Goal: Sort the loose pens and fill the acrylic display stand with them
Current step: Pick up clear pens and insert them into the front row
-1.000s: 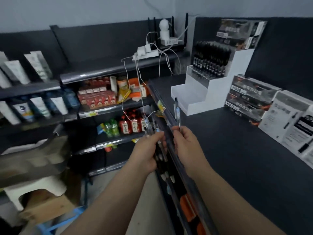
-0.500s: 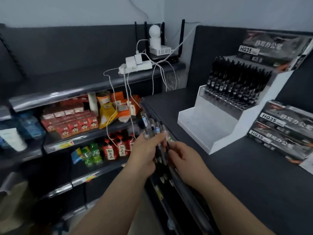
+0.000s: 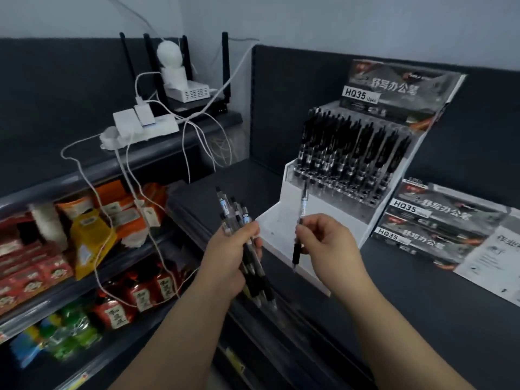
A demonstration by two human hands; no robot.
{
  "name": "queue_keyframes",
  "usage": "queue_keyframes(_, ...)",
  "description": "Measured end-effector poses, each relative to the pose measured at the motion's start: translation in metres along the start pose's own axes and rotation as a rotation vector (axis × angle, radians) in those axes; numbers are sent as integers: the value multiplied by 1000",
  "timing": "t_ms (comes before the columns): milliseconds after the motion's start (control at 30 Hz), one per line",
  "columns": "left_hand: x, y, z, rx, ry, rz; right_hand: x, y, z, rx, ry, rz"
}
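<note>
Spanning the right side of the view, a dark counter carries the white stepped stand, which sits toward the back corner. To the left, lower shelves hold red, orange and green packaged goods, and white cables hang down from a power strip on the ledge above them. The stand's top tier is filled with upright black pens beneath a printed header card marked HQ35; its lower steps show bare white surfaces. Flat boxes with the same marking lie stacked on the counter just to the right of the stand. The left hand is held at the counter's edge, fingers curled round a bundle of several pens, their clicker ends fanned upward and their black grips pointing down below the palm. The right hand is raised beside it, in front of the stand's lower steps, thumb and forefinger pinching a single pen near its middle, the other fingers loosely bent. This pen stands almost upright, grip end down, apart from the bundle and not touching the stand.
</note>
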State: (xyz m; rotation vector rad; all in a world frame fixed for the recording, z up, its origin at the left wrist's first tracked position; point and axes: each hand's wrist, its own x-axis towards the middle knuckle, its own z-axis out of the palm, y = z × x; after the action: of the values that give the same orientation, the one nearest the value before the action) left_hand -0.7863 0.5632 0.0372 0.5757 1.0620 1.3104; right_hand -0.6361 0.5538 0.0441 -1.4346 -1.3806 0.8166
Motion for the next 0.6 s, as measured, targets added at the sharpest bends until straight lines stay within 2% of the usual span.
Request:
queue_keyframes(267, 51, 11, -6, -38, 5, -54, 47, -4, 5, 5, 145, -76)
queue_keyframes(600, 133, 44, -9, 42, -207, -148, 85, -13, 43, -129, 393, -24)
